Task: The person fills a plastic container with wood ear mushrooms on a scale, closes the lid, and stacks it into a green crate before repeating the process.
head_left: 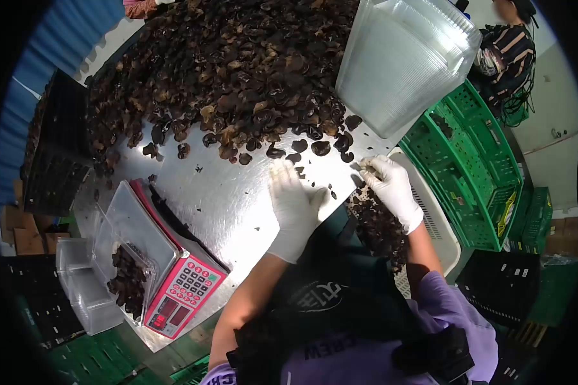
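The left hand [297, 204], in a white glove, lies flat and palm down on the steel worktop [218, 199], its grip apart with the fingers stretched out and holding nothing. A few loose mushroom pieces [315, 149] lie scattered just beyond its fingertips. The right hand [389, 187], also gloved, sits at the worktop's near edge with its fingers curled towards a small bit of mushroom. Whether that grip is clamped on the bit cannot be told. Below this hand, a dark heap of mushrooms [380, 226] rests against the person's dark apron [331, 282]. The big pile of dried mushrooms [237, 64] covers the far part of the worktop, well apart from both hands. To the left stands a red scale [187, 289] bearing a clear plastic box [130, 253] partly filled with mushrooms. A tall stack of clear boxes [404, 61] stands at the far right, next to a green crate [472, 170]. Another person [508, 45] is beyond it.
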Available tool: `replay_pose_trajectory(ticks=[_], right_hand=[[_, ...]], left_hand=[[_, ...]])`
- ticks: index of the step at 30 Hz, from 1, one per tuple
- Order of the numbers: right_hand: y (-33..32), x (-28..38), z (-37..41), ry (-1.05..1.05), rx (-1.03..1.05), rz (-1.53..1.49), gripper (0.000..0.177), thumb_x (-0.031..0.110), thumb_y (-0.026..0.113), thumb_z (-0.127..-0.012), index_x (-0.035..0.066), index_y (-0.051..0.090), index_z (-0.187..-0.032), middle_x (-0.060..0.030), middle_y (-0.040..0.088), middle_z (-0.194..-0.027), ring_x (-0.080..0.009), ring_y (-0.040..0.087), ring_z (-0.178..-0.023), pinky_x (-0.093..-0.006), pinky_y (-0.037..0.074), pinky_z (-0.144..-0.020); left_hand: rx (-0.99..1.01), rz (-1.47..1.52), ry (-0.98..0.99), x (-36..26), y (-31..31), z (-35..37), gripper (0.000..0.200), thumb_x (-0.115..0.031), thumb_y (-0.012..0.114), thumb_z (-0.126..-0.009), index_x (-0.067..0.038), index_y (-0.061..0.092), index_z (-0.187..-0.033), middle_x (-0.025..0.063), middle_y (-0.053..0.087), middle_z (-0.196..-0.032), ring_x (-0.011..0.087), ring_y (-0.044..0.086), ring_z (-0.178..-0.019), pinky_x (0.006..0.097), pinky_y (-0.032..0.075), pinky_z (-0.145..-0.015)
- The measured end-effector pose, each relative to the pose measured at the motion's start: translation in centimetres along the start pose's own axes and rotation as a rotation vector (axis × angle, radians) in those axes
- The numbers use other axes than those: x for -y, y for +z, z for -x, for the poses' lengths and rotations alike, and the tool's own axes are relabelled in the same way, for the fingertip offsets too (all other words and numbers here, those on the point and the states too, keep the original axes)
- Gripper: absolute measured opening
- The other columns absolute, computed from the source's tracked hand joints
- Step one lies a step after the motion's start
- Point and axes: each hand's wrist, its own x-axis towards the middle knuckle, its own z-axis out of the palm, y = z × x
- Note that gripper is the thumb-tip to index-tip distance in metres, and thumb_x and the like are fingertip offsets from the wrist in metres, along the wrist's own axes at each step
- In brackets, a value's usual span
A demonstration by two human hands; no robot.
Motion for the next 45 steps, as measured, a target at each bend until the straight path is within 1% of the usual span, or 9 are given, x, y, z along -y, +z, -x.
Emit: replay_pose_trajectory(ticks=[5, 11, 15, 16, 19, 26, 37, 41, 45], right_hand=[[-0.4, -0.7, -0.3, -0.004, -0.118, -0.2, 0.018, 0.01, 0.069, -0.082, 0.006, 0.068, -0.099, -0.0083, 0.065, -0.087, -0.0223, 0.064, -0.073, -0.0302, 0.05, -0.069], [-1.7, -1.8, -2.1, 0.11, -0.093, -0.237, 0.017, 0.011, 0.066, -0.083, 0.003, 0.068, -0.099, -0.0112, 0.065, -0.09, -0.0239, 0.065, -0.079, -0.0306, 0.051, -0.072], [1.9, -2.5, -3.0, 0.098, -0.045, -0.099, 0.033, 0.018, 0.068, -0.08, 0.006, 0.065, -0.11, -0.0134, 0.063, -0.107, -0.0292, 0.062, -0.097, -0.0362, 0.049, -0.084], [3.5, -3.1, -3.5, 0.018, -0.162, 0.094, 0.04, 0.02, 0.068, -0.079, 0.005, 0.062, -0.116, -0.0142, 0.059, -0.115, -0.0304, 0.058, -0.105, -0.0386, 0.046, -0.089], [6.5, -2.2, -4.1, 0.013, -0.181, 0.349, 0.059, 0.026, 0.07, -0.077, 0.006, 0.051, -0.129, -0.0152, 0.051, -0.129, -0.0315, 0.046, -0.122, -0.046, 0.036, -0.098], [8.1, -1.0, -4.3, -0.166, -0.283, 0.126, 0.041, 0.016, 0.065, -0.078, 0.011, 0.061, -0.118, -0.0096, 0.057, -0.118, -0.0278, 0.052, -0.112, -0.0424, 0.038, -0.09], [-0.7, -2.1, -3.5, -0.197, -0.321, 0.332, 0.023, 0.018, 0.069, -0.073, 0.008, 0.068, -0.094, -0.0086, 0.063, -0.097, -0.0265, 0.059, -0.095, -0.039, 0.042, -0.083], [-5.4, -4.8, 1.9, 0.202, 0.155, 0.733, 0.035, 0.021, 0.072, -0.074, 0.007, 0.065, -0.105, -0.0122, 0.065, -0.098, -0.0294, 0.063, -0.091, -0.0413, 0.047, -0.079], [-2.4, -3.2, 1.3, 0.038, -0.021, 0.364, 0.038, 0.023, 0.07, -0.077, 0.008, 0.063, -0.112, -0.0133, 0.064, -0.096, -0.0311, 0.063, -0.087, -0.0409, 0.05, -0.076]], left_hand=[[-0.011, 0.098, 0.238, -4.7, 2.1, 0.1, 0.092, -0.049, 0.063, -0.082, 0.013, 0.029, -0.141, 0.0336, 0.033, -0.144, 0.0446, 0.029, -0.137, 0.0472, 0.024, -0.114], [0.574, 0.667, 0.853, -10.3, 2.1, 6.5, 0.046, -0.036, 0.065, -0.083, -0.006, 0.063, -0.118, 0.0165, 0.054, -0.133, 0.0323, 0.045, -0.129, 0.0441, 0.035, -0.108], [-0.032, 0.358, 0.68, -5.3, -1.0, 1.6, 0.03, -0.02, 0.066, -0.079, -0.004, 0.067, -0.104, 0.0123, 0.067, -0.101, 0.0297, 0.064, -0.096, 0.0411, 0.048, -0.087], [0.357, 0.312, 0.233, -5.8, -6.0, -1.5, 0.036, -0.017, 0.063, -0.079, 0.0, 0.063, -0.11, 0.0165, 0.065, -0.105, 0.032, 0.062, -0.1, 0.043, 0.048, -0.088], [-0.168, 0.027, 0.22, -0.2, -3.0, -3.8, 0.052, -0.016, 0.061, -0.08, 0.004, 0.053, -0.127, 0.024, 0.049, -0.135, 0.0406, 0.042, -0.129, 0.0454, 0.033, -0.109], [-0.046, 0.302, 0.121, 4.5, -4.2, 0.0, 0.024, -0.01, 0.064, -0.08, -0.005, 0.066, -0.104, 0.0159, 0.061, -0.116, 0.0348, 0.053, -0.113, 0.0448, 0.039, -0.1], [-0.175, 0.327, 0.168, 3.1, -3.3, -3.8, 0.033, -0.008, 0.062, -0.081, -0.003, 0.062, -0.114, 0.0168, 0.058, -0.121, 0.0348, 0.051, -0.119, 0.0438, 0.038, -0.102], [-0.224, 0.253, 0.262, 2.8, -1.4, -6.1, 0.038, -0.008, 0.066, -0.079, -0.004, 0.062, -0.117, 0.016, 0.061, -0.12, 0.0323, 0.054, -0.115, 0.0413, 0.041, -0.101], [-0.164, 0.142, 0.275, 1.2, -0.1, -7.4, 0.032, -0.014, 0.068, -0.076, -0.007, 0.064, -0.107, 0.0105, 0.061, -0.104, 0.0292, 0.056, -0.101, 0.0403, 0.045, -0.087]])
